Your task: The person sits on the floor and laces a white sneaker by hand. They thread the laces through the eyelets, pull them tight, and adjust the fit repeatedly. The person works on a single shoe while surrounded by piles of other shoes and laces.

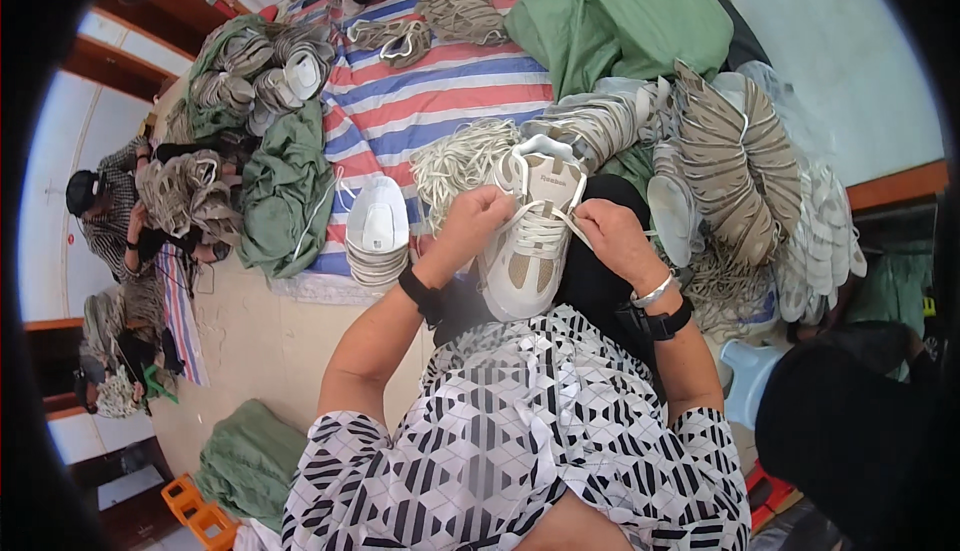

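Sitting on the person's lap: beige-white sneaker (519,286), dark brand lettering on tongue (563,189). Fingers of left hand (468,233) and right hand (615,241) each pinch a strand of the white laces (541,239). Beyond: loose cord pile (458,163), striped sheet (440,101).

The sneaker (519,273) looks partly rough mesh, partly smooth and matt. Its laces (540,235) look clothlike, the bracelet (653,293) glossy metal.
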A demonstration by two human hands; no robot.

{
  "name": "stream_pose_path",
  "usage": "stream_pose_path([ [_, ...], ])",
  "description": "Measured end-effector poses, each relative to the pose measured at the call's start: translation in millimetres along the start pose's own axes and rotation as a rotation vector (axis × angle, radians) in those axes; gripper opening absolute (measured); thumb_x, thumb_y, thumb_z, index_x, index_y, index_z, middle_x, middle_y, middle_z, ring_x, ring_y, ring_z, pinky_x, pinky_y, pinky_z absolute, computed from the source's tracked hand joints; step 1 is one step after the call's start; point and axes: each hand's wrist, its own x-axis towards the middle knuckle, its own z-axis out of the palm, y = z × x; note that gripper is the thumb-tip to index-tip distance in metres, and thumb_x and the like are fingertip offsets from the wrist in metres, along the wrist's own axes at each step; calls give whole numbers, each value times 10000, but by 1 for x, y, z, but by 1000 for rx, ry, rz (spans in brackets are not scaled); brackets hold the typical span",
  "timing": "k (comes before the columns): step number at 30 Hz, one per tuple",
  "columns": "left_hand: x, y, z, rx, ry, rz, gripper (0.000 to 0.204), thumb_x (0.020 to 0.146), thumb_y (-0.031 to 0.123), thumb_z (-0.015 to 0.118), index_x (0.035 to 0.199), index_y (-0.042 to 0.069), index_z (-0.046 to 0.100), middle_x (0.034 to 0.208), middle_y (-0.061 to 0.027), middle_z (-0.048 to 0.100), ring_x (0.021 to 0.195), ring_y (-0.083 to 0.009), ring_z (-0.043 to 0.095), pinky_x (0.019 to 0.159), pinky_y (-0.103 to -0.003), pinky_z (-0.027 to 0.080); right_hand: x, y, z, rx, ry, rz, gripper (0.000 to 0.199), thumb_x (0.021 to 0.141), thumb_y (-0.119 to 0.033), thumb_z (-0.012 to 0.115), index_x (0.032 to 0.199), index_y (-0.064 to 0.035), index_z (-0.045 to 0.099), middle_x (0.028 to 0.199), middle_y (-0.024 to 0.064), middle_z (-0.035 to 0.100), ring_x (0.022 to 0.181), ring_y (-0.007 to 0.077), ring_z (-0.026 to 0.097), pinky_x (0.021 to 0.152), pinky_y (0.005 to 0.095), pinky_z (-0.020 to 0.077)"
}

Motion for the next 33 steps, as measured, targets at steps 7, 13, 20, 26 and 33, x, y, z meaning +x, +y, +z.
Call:
stream_pose_path([
  [7, 8, 0, -5, 39, -91, -73, 230, 874, 236, 581, 717, 67, 588, 666, 34, 543, 605, -65, 460, 552, -226, 371, 6, 7, -7, -14, -98, -68, 82, 840, -112, 578, 891, -47, 584, 864, 140, 613, 764, 360, 591, 666, 438, 473],
  [13, 15, 24, -8, 843, -31, 338, 138, 796, 203, 651, 856, 85, 613, 964, -93, 634, 898, -308, 586, 777, -426, 475, 23, -23, -20, -475, 144, -429, 170, 771, -69, 588, 940, -79, 573, 975, 68, 559, 830, 265, 563, 695, 364, 452],
  [20, 46, 62, -35, 967, -448, 875, 360, 635, 107, 758, 949, 87, 581, 1062, -67, 553, 1029, -282, 520, 882, -389, 453, 38, -16, -30, -636, -327, -497, 106, 739, -72, 577, 844, -73, 592, 863, 79, 510, 837, 250, 554, 701, 365, 450],
  [26, 61, 74, -27, 1162, -647, 930, 250, 618, 136, 753, 786, 96, 571, 885, -35, 569, 925, -261, 552, 753, -389, 492, 53, -9, -29, -324, -516, -177, 166, 789, -175, 578, 778, -16, 626, 887, 146, 569, 829, 340, 591, 722, 408, 487],
  [33, 55, 61, -16, 1002, -626, 671, 146, 662, 80, 657, 783, 101, 577, 818, -41, 584, 868, -272, 569, 766, -396, 440, 50, -14, -12, -368, -372, -61, 166, 825, -165, 573, 864, -9, 615, 934, 171, 606, 886, 311, 614, 736, 402, 497],
])
